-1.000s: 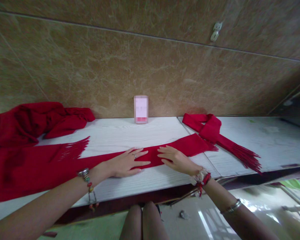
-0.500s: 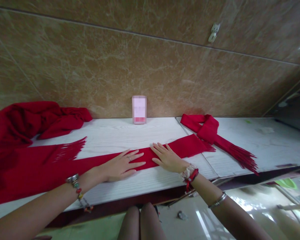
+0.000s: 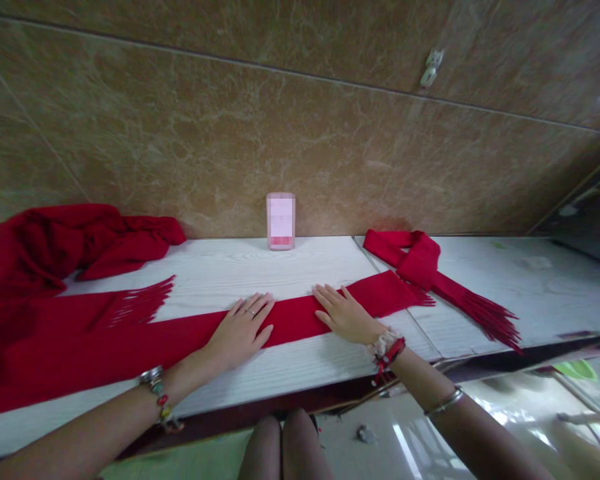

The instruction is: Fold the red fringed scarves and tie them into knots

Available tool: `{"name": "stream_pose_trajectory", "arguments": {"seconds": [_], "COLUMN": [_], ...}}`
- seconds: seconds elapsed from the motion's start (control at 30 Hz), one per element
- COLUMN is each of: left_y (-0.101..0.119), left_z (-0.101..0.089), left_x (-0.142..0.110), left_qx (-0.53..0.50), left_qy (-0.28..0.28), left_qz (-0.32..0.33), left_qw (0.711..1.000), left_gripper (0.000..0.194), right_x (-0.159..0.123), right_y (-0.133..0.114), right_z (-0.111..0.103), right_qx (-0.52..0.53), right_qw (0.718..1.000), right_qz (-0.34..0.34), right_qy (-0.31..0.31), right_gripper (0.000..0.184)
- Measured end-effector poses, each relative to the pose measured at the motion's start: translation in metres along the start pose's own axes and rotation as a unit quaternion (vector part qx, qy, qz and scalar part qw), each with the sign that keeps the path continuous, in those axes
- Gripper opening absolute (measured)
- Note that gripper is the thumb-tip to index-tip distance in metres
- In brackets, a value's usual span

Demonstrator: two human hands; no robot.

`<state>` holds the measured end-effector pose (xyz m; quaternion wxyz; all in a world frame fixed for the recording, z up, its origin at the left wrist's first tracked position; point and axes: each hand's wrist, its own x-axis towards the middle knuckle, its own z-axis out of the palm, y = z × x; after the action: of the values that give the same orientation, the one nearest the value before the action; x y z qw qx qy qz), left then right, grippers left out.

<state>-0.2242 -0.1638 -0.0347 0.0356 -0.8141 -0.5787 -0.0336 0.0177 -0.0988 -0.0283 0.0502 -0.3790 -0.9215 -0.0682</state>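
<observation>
A long red scarf (image 3: 294, 316) lies flattened in a narrow strip along the white table, its fringed end at the right and a wider part at the left. My left hand (image 3: 241, 328) rests flat across the strip, fingers pointing away from me. Further right, my right hand (image 3: 344, 312) also lies flat on the strip with its fingers stretched out. Neither hand grips the cloth. Just beyond the strip's right end lies a second red scarf (image 3: 420, 260), looped over itself, with its long fringe toward the front edge.
Bunched red cloth (image 3: 90, 233) is heaped at the back left. A phone-like object (image 3: 281, 221) with a blurred screen leans against the tiled wall (image 3: 230, 133). The white table (image 3: 220, 260) ends at a dark front edge, above my knees (image 3: 283, 443).
My left hand has slid slightly left along the strip, and its fingers now point more toward the wall. My right hand stays nearly in place on the scarf.
</observation>
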Motion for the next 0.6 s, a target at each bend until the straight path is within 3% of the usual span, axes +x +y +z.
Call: {"name": "stream_pose_trajectory", "arguments": {"seconds": [0.23,0.4,0.5,0.6], "left_y": [0.0,-0.002,-0.003,0.0], "left_z": [0.001,0.004,0.005,0.002], "left_x": [0.0,0.0,0.003,0.01], "left_qx": [0.019,0.001,-0.012,-0.031], "left_qy": [-0.006,0.0,-0.001,-0.002], "left_qz": [0.009,0.0,-0.003,0.002], "left_qw": [1.0,1.0,1.0,1.0], "left_gripper": [0.05,0.049,0.049,0.051], "right_x": [-0.035,-0.057,-0.055,-0.037], "right_y": [0.072,0.119,0.116,0.076], "right_z": [-0.004,-0.005,-0.013,-0.024], "right_qx": [-0.118,-0.151,-0.14,-0.088], "right_qw": [0.992,0.987,0.985,0.991], "right_qz": [0.034,0.062,0.104,0.089], "right_qy": [0.02,-0.007,0.015,0.057], "right_gripper": [0.044,0.041,0.041,0.047]}}
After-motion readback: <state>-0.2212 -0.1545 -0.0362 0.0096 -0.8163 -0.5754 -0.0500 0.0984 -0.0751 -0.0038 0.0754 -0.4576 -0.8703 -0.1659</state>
